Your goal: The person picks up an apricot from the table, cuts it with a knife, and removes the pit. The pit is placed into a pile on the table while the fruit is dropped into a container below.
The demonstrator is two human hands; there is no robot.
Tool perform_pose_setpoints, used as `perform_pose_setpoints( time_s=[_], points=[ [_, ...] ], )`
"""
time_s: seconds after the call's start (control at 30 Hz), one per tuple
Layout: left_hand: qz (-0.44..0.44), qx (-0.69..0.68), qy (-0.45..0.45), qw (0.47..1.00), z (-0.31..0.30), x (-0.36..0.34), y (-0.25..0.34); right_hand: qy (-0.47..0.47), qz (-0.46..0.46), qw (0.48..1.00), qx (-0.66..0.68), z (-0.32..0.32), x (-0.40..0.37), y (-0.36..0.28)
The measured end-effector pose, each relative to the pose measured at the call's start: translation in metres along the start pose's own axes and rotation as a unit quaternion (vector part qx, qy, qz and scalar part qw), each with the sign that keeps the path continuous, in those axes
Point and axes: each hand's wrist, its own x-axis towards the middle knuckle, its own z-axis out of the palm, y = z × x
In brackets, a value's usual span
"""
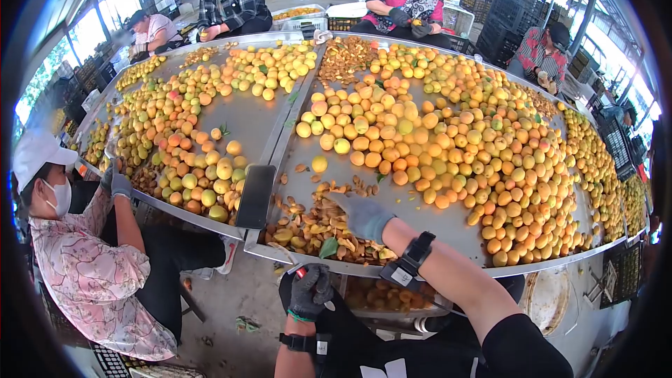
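My left hand (310,292), in a dark grey glove, is closed in front of the table edge on what looks like a small red-handled knife (301,273). Its thin pale blade seems to point up and left. Over the metal table, my right hand (364,218) wears a lighter grey glove, fingers stretched out to the left. Under and beside those fingers lies a heap of split apricot pieces and pits (315,220) with a green leaf (328,247) in it. Whole apricots (434,147) cover much of the table beyond.
A black phone (256,197) lies on the table divider (283,147) to the left. A co-worker in a pink shirt (91,266) sits at the left; several others sit along the far side. Below the table edge, a container of apricots (388,295) stands near my knees. Crates (514,17) are stacked behind.
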Motion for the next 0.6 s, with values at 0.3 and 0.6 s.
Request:
perform_pose_setpoints(
  time_s=[0.3, 0.6],
  points=[
    [0.008, 0.013, 0.009, 1.000, -0.008, 0.002, -0.004, -0.118, 0.121, 0.984, -0.058, -0.036, -0.087, 0.065],
    [0.003, -0.001, 0.002, 1.000, -0.002, 0.002, -0.003, -0.087, 0.179, 0.980, -0.010, 0.042, -0.090, 0.080]
  ],
)
